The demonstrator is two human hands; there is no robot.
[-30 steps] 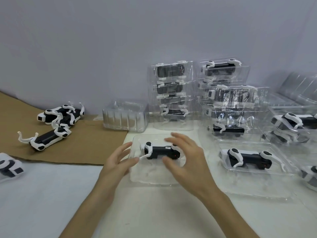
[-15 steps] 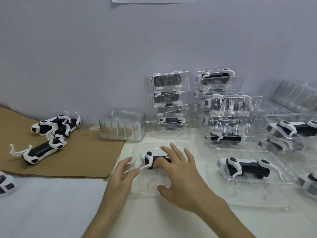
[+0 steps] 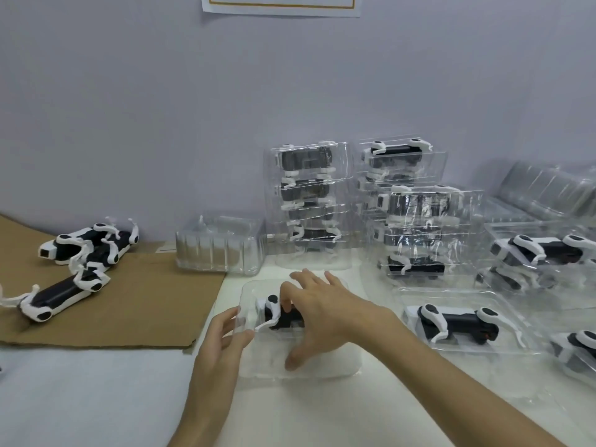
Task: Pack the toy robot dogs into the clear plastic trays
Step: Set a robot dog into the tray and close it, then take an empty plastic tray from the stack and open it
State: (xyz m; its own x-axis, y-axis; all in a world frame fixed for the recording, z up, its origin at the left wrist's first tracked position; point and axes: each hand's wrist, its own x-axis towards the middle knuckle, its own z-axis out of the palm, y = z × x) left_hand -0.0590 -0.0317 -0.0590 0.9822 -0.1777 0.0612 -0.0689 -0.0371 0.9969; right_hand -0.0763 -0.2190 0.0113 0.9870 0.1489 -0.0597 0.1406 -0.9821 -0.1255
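Head camera looks down on a white table [image 3: 80,398] where a shallow, rectangular clear plastic tray [image 3: 325,366] lies just in front of the person. In it, toward its far left part, a black-bodied, white-legged toy robot dog [image 3: 280,314] lies on its side, head end to the left. The right hand [image 3: 325,314] lies directly over the dog: its fingers are spread and nearly straight, pressing down on the black body and hiding its right half, while the thumb stretches apart toward the near side of the tray floor. The left hand [image 3: 222,337] rests just left of the dog, with loosely bent fingers and the thumb touching the tray's left rim.

To the right, a second clear tray [image 3: 519,321] holds another black-and-white robot dog [image 3: 454,322], also on its side. Behind stand two tall stacks of filled clear trays [image 3: 306,201] and [image 3: 416,217], with more filled trays at the right edge [image 3: 545,253]. A stack of empty clear trays [image 3: 221,248] sits behind the left hand, beside a flat sheet of brown cardboard [image 3: 129,311]. On the cardboard lie loose robot dogs: a tangled pair [image 3: 87,245] and a single one [image 3: 58,296], well apart from both hands.
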